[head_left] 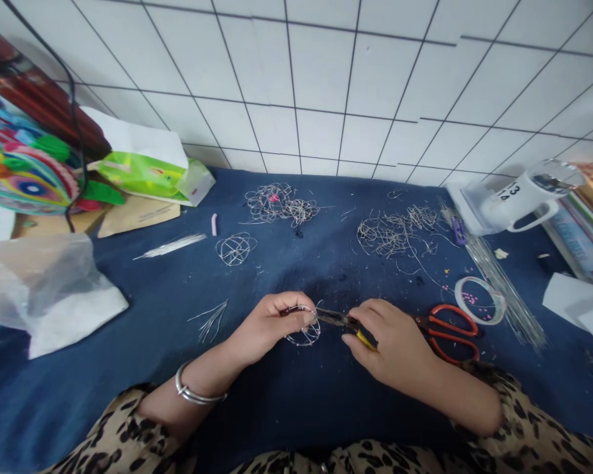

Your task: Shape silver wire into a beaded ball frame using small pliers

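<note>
My left hand (271,322) pinches a small round wire frame (304,327) with tiny pink beads on it, held just above the blue cloth (128,368). My right hand (393,339) is closed round yellow-handled pliers (343,321), whose dark jaws touch the frame's upper edge. A silver bangle (192,392) sits on my left wrist. Both forearms come out of leopard-print sleeves.
Red-handled scissors (449,329) lie right of my right hand, beside a tape roll (479,299) and a bundle of straight wires (504,283). Tangled wire pieces (395,234), another wire frame (236,249), a white mug (526,194), a green box (143,172) and a plastic bag (44,283) surround the cloth.
</note>
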A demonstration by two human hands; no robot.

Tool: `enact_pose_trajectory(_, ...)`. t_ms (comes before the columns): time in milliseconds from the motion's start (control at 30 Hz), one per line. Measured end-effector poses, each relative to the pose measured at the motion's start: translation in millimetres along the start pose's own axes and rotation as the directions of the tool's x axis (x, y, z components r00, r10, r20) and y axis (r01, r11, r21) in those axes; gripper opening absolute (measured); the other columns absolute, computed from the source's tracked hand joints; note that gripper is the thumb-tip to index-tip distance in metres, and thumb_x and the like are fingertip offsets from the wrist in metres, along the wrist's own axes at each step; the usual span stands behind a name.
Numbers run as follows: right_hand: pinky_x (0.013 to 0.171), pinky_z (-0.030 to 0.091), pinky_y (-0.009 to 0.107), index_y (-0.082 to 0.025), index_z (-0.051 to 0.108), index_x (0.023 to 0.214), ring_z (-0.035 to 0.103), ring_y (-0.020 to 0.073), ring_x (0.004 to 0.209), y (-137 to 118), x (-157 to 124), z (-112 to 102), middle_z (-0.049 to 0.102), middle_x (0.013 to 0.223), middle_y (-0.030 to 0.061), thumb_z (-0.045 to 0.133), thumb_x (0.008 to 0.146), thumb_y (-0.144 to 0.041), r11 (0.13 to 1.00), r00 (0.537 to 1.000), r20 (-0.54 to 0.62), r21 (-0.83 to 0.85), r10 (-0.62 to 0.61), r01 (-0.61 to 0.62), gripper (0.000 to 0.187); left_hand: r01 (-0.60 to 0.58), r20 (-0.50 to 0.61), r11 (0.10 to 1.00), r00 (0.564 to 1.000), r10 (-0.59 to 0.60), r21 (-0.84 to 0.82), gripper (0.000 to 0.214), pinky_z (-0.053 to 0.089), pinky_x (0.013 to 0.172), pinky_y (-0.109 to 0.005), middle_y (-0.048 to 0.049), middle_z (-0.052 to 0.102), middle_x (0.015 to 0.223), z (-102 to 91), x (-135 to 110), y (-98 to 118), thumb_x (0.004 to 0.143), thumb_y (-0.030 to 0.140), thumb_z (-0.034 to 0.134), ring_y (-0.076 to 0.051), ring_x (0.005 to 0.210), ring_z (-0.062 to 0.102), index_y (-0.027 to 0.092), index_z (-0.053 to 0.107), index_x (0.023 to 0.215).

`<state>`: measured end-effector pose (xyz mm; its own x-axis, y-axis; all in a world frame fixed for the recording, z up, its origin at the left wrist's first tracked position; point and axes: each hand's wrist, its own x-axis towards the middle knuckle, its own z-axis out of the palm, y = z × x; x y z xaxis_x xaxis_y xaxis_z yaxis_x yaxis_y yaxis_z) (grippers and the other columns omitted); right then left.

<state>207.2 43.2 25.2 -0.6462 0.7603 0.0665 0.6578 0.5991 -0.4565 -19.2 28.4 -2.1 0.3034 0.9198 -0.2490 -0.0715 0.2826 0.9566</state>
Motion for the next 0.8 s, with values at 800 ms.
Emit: enact_pose_trajectory(800, 0.076, 0.042, 0.039, -0.015, 0.057, 0.096, 0.050, 0.0206, 0.084, 5.6, 3.3, 7.4, 0.056, 0.089, 0.0093, 0.049, 0.082, -0.030, 0.991, 0.992, -0.061, -0.073, -0.113, 0.108, 0.022, 0.082, 0.076, 0.984, 0.995, -0.071, -0.161, 0.014, 0.035, 0.057, -0.022, -0.0006, 0.054, 0.064, 0.2, -0.2, 0.1, 0.076, 0.024, 0.063, -0.009, 0.057, 0.045, 0.011, 0.061, 0.075)
